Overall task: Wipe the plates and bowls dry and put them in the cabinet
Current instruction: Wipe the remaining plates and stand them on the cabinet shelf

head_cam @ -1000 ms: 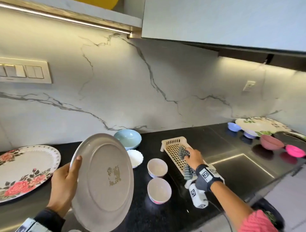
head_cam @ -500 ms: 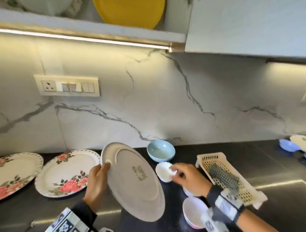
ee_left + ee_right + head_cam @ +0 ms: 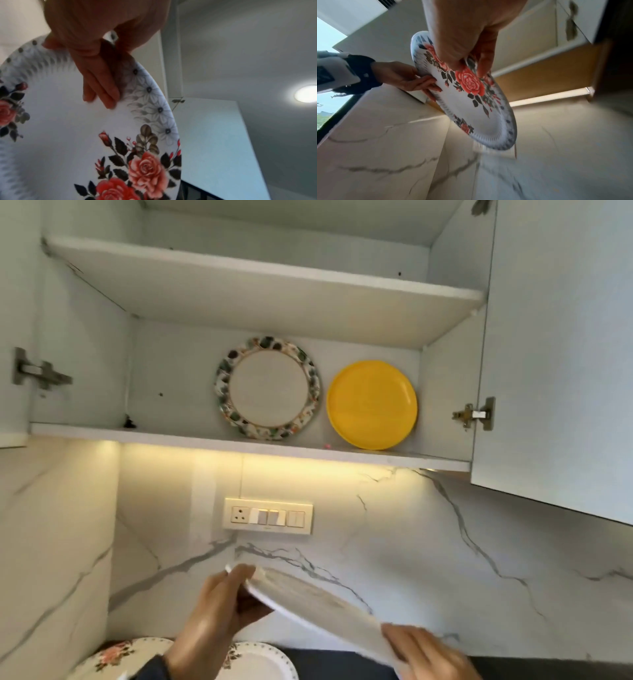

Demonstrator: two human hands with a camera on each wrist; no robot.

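Rose plate [image 3: 308, 597] held in the air below the open cabinet [image 3: 239, 436], tilted, its printed face turned down and away from the head camera so only the plain back shows there; wrist views show the roses. Left hand [image 3: 212, 621] grips the upper left rim, thumb over the back, fingers [image 3: 102, 83] laid flat along the printed face. Right hand [image 3: 424, 652] pinches the lower right rim, fingers curled onto the face beside a rose [image 3: 470, 82]. Judgement: two opposite grips steady a broad, light plate for the lift, and the tilt suits standing it on edge. On the lower shelf, a leaf-bordered plate [image 3: 269, 388] and a yellow plate [image 3: 371, 404] already stand on edge against the back wall, toward the shelf's right end, the two just beside each other. That leaning keeps the faces clear and saves shelf depth. The left half of the shelf, by the left wall, looks the likely spot for this one. Upper shelf [image 3: 260, 282] seen from beneath only; contents cannot be told. More rose plates [image 3: 253, 662] lie flat on the dark counter [image 3: 548, 669] at its back edge, below the hands, presumably awaiting wiping. Risk: rim slipping from the right pinch as it goes up
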